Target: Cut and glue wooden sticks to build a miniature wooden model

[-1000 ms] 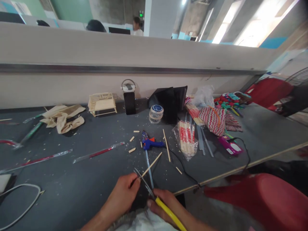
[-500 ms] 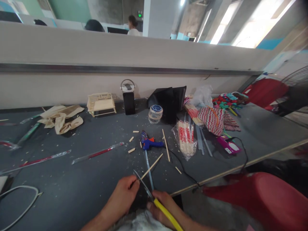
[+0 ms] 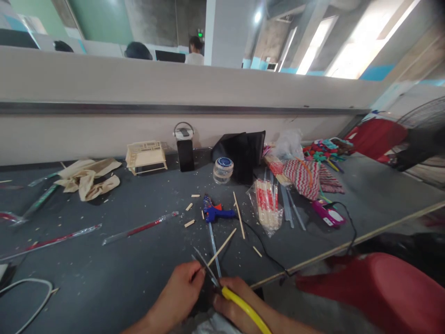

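My left hand (image 3: 183, 286) is closed, its thumb and fingers pinching the near end of a thin wooden stick (image 3: 223, 247). The stick points away to the right, over the desk. My right hand (image 3: 239, 301) is wrapped around the yellow handle of a pair of scissors (image 3: 239, 306). The slim metal blades stand a little apart and cross the stick close to my left fingertips. Just beyond lies a blue glue gun (image 3: 217, 213), a clear glue stick (image 3: 213, 243) running from it toward my right hand. Short cut wood pieces (image 3: 189, 223) lie beside the gun.
Farther back stand a small wooden model bed (image 3: 146, 157), a phone (image 3: 186, 155) and a clear round jar (image 3: 223, 170). Bagged wooden sticks (image 3: 267, 204) and a patterned pouch (image 3: 302, 178) lie right. The gun's black cord (image 3: 259, 246) runs to the desk edge. A red stool (image 3: 399, 287) is lower right.
The scissor blades have parted slightly around the stick. Both hands keep their grip. The whole scene sits a little lower in the upper view as the head has tilted up.
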Demonstrator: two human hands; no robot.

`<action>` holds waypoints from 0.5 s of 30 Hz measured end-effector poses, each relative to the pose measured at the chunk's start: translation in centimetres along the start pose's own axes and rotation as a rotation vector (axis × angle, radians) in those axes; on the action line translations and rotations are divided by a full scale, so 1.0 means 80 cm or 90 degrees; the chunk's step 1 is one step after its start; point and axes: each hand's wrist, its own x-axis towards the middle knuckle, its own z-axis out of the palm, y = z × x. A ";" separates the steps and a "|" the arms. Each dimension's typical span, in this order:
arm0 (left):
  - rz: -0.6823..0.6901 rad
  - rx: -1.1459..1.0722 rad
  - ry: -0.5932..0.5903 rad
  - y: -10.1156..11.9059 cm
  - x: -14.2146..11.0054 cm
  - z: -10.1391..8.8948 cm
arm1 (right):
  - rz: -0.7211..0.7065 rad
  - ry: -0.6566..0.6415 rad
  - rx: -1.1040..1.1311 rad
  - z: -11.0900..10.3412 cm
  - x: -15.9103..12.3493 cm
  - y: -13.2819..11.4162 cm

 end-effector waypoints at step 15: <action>-0.080 -0.038 -0.041 0.010 0.001 -0.016 | -0.064 0.044 -0.012 0.005 -0.004 0.014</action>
